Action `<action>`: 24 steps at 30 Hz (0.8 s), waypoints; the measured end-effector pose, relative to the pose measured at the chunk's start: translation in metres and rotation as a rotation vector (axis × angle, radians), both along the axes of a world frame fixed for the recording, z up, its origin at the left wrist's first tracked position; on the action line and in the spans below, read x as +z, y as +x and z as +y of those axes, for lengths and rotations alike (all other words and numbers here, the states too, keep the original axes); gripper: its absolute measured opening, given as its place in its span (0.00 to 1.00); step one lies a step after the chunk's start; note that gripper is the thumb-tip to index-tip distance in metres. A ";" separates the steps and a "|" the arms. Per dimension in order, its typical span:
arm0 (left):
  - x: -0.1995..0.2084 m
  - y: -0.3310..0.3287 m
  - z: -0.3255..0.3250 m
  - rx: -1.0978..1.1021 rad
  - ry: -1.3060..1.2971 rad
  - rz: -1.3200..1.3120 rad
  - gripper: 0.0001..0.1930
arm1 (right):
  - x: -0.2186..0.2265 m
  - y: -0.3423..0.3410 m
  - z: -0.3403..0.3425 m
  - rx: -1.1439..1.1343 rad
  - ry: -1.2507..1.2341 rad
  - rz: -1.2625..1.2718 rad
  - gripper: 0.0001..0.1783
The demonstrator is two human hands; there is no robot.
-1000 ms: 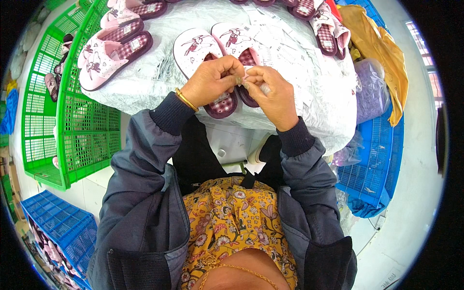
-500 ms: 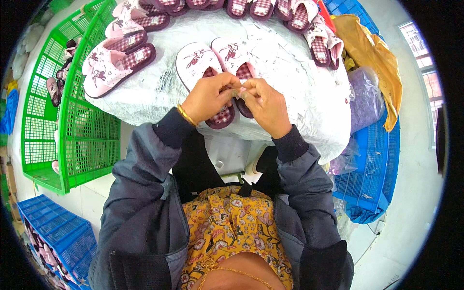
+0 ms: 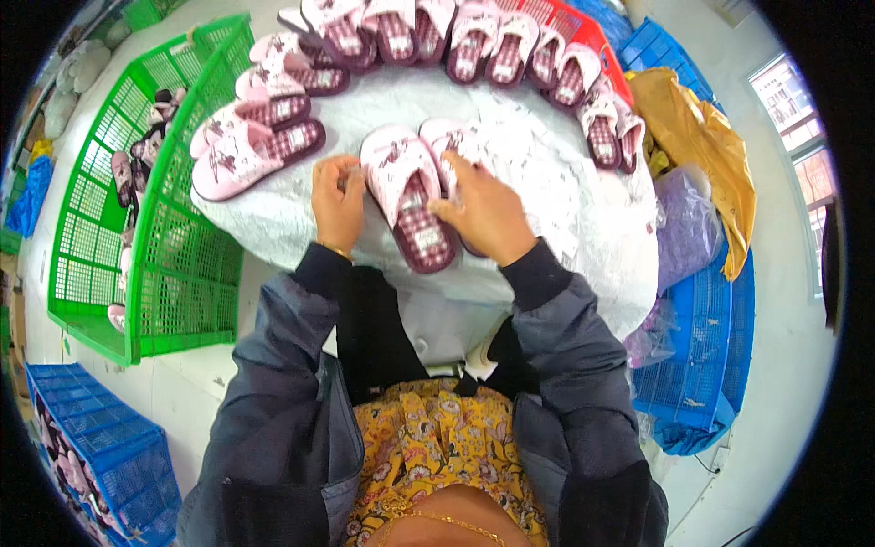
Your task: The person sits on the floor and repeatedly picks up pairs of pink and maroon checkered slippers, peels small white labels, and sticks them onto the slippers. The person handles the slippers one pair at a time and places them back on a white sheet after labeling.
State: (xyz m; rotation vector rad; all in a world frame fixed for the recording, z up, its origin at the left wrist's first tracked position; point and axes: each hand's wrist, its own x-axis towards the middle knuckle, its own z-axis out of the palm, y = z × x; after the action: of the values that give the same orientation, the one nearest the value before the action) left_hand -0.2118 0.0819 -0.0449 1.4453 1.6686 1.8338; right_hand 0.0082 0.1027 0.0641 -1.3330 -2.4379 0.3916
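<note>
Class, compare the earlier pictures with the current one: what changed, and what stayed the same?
The left hand and right hand, earlier brought together over the middle slippers, have parted. The left moved left, beside the pair; the right is spread over the right slipper. The whole view has shifted too. The pair and the surrounding slippers stay on the white wrapped surface.

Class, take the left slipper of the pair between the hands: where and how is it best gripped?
Probably the slipper's pink upper, at its opening: come from the person's side, thumb inside, fingers over the top. Its toe points away, so the opening faces them; the raised upper offers an edge, which the open heel end lacks.
</note>
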 end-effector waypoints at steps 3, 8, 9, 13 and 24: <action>-0.006 0.015 0.013 -0.026 -0.015 -0.032 0.08 | -0.010 -0.004 0.018 -0.081 -0.009 -0.078 0.27; -0.006 0.001 0.005 0.039 0.127 -0.099 0.10 | -0.020 -0.008 0.039 0.036 0.096 0.102 0.13; -0.007 0.002 0.005 0.058 0.157 -0.107 0.10 | -0.015 0.000 0.039 0.053 0.064 0.109 0.12; -0.006 0.005 -0.001 0.078 0.162 -0.173 0.10 | 0.026 0.012 0.063 -0.009 0.089 0.142 0.13; 0.002 0.010 -0.005 0.107 0.171 -0.129 0.08 | 0.166 -0.107 0.265 0.179 0.338 0.164 0.29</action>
State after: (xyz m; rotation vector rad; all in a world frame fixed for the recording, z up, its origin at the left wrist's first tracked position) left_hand -0.2015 0.0770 -0.0431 1.2913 1.5884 2.1259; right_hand -0.0983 0.3681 0.2305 -0.9108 -2.3612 0.1165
